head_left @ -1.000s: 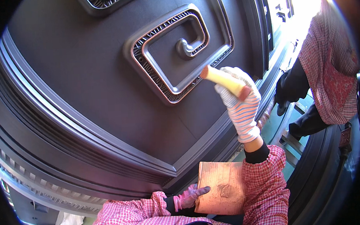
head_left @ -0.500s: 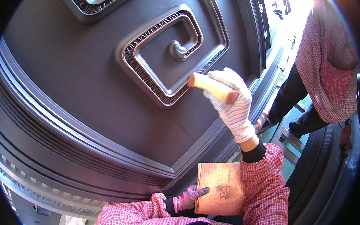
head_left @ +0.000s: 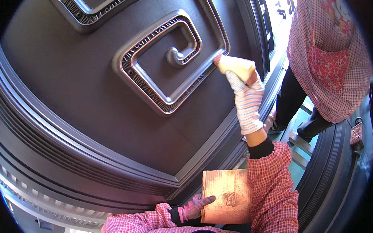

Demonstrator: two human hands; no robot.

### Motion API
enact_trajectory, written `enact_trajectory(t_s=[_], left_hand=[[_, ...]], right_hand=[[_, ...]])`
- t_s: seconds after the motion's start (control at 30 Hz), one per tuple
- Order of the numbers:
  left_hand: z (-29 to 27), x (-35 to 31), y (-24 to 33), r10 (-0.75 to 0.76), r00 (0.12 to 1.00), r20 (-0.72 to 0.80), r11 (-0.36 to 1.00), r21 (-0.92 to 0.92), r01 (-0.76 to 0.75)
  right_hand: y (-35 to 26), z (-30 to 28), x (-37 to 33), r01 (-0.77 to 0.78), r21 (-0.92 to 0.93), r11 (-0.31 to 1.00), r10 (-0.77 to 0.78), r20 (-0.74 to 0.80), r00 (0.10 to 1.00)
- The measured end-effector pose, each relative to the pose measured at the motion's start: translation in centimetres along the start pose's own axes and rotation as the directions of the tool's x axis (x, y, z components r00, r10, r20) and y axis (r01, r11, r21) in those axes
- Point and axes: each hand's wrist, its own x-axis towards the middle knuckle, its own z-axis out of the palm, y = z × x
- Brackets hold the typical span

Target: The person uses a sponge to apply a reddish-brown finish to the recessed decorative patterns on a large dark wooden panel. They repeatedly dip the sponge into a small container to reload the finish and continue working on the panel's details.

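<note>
My right hand [head_left: 248,102], in a striped white knit glove, is closed around a pale yellow sponge [head_left: 236,67] with reddish-brown ends. The sponge's far end is at the right corner of a raised spiral moulding [head_left: 145,88], seemingly touching it. Copper colour lines parts of that moulding's edge. Low in the view, my left hand [head_left: 194,207], in a stained pink glove, grips the left side of a copper-coloured flat board [head_left: 226,184], thumb on top. A wet-looking smear of copper paint lies on the board's face.
The moulding stands on a large dark panel [head_left: 83,84] with a stepped frame [head_left: 100,163]. At the right stands another person [head_left: 319,67] in a checked smock, beside a metal step [head_left: 302,144]. A second moulding [head_left: 93,22] is at the top left.
My right hand has moved up with the sponge, which now meets the moulding's right corner rather than its lower bar. My left hand and the board stay nearly still. The view has shifted slightly.
</note>
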Motion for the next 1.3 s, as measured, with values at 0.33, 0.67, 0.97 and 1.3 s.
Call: enact_trajectory(t_s=[0.33,0.67,0.97,1.3], left_hand=[[1.3,-0.5,0.6,-0.041,0.999,-0.012,0.997,-0.07,0.04],[0.2,-0.2,-0.1,-0.004,0.999,-0.035,1.0,-0.013,0.003],[-1.0,0.2,-0.5,-0.035,0.999,-0.006,0.999,-0.027,0.035],[-0.5,0.0,-0.2,-0.011,1.0,-0.021,1.0,0.017,0.011]], right_hand=[[-2.0,1.2,-2.8,0.116,-0.075,0.99,-0.109,0.087,0.99],[-1.0,2.0,-2.5,0.131,0.023,0.991,-0.133,0.097,0.986],[-3.2,1.8,-4.4,0.154,-0.099,0.983,-0.142,0.117,0.983],[-2.4,2.6,-5.9,0.114,0.026,0.993,-0.116,0.132,0.984]])
